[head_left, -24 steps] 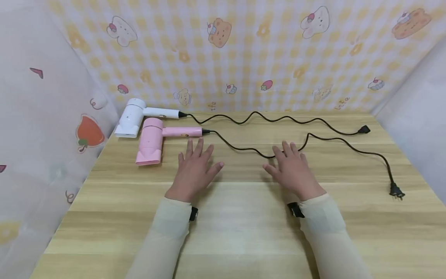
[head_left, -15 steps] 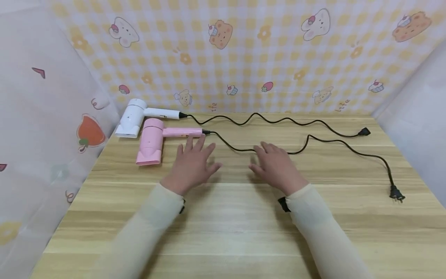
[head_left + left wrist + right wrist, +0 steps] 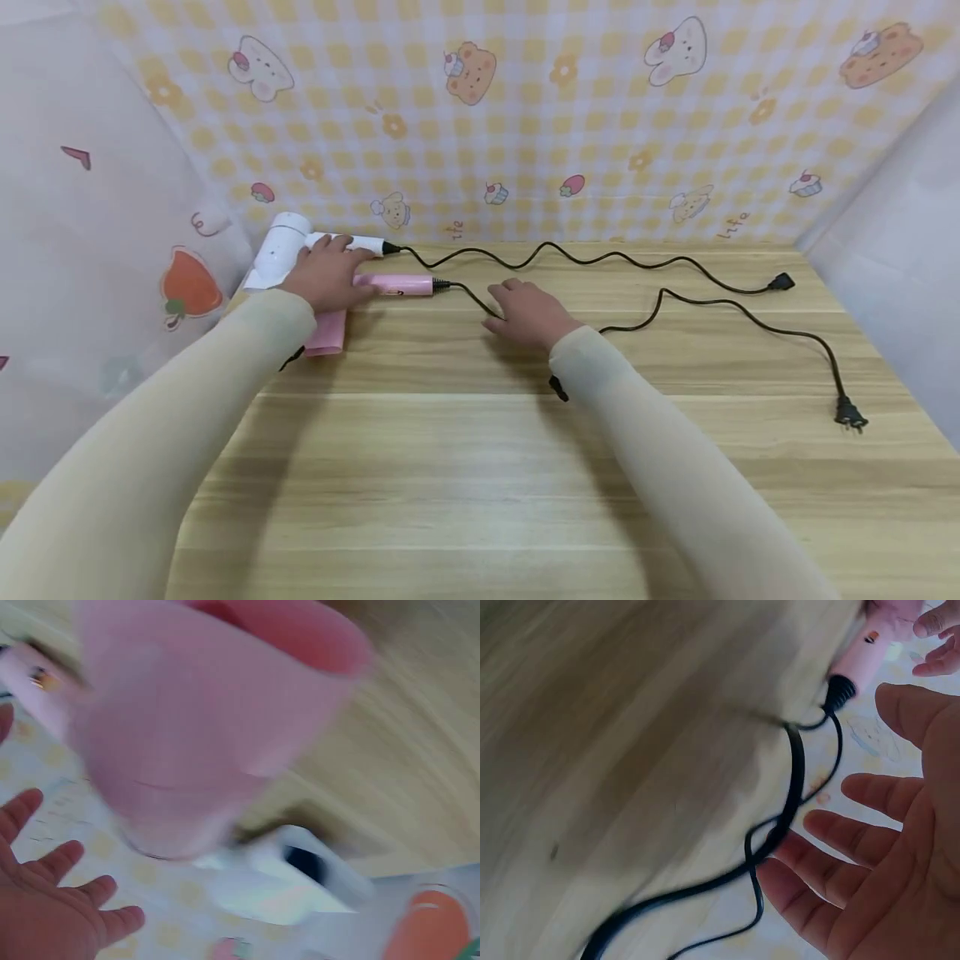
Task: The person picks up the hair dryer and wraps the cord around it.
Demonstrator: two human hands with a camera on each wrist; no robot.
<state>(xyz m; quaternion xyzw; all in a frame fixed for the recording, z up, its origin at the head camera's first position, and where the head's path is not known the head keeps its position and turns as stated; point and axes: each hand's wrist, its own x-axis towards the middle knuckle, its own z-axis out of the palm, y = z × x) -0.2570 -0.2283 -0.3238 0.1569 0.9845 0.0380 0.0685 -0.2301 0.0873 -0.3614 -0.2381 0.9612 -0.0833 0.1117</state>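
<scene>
My left hand is over the pink hair dryer, covering part of its head and the near end of its handle. In the left wrist view its fingers are spread, with nothing between them. Behind lies the white hair dryer, its handle partly behind my fingers. Above the pink dryer's black cord hovers my right hand, hiding a stretch of it. The right wrist view shows that hand's fingers loosely extended and apart, near the cord, holding nothing.
The white dryer's cord runs wavily along the back to a black plug. A two-pin plug ends the pink dryer's cord at the right. Patterned sheeting walls the back of the wooden table.
My left hand has moved left and back, from beside the pink dryer's handle to over its head. The right hand has shifted left along the cord. Both dryers stay in place.
</scene>
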